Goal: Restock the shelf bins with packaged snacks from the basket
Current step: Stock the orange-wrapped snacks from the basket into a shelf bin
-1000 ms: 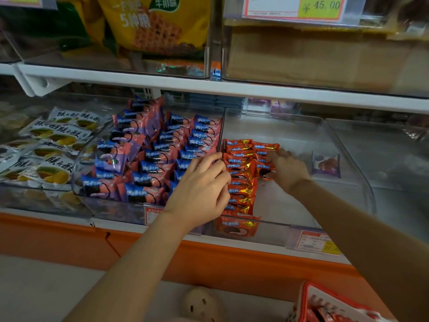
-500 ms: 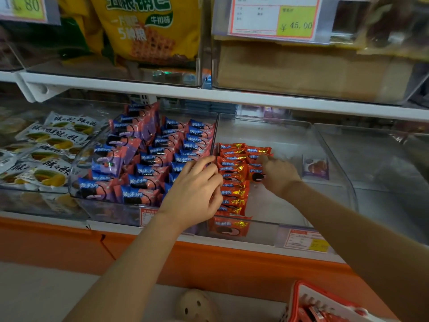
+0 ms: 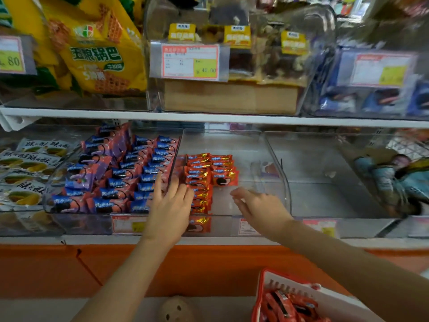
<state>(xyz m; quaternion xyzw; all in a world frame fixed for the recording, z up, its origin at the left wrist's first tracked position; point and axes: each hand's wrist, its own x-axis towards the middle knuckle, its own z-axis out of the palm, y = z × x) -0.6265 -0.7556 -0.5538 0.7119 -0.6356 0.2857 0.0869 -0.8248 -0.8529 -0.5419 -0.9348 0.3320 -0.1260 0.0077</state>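
Left grip (image 3: 170, 205) empty; packets (image 3: 200, 174) lie crosswise.

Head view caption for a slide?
Left hand and right hand, open, at orange snack packs in a clear bin.

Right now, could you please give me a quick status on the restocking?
Left hand open at the orange packets. Right hand open, no grip, above the bin front. Basket holds more. Nothing blocks the bin.

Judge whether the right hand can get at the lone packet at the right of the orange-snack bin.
Probably yes. The right hand hovers open over the open-topped bin, and only bare floor lies between it and the lone packet.
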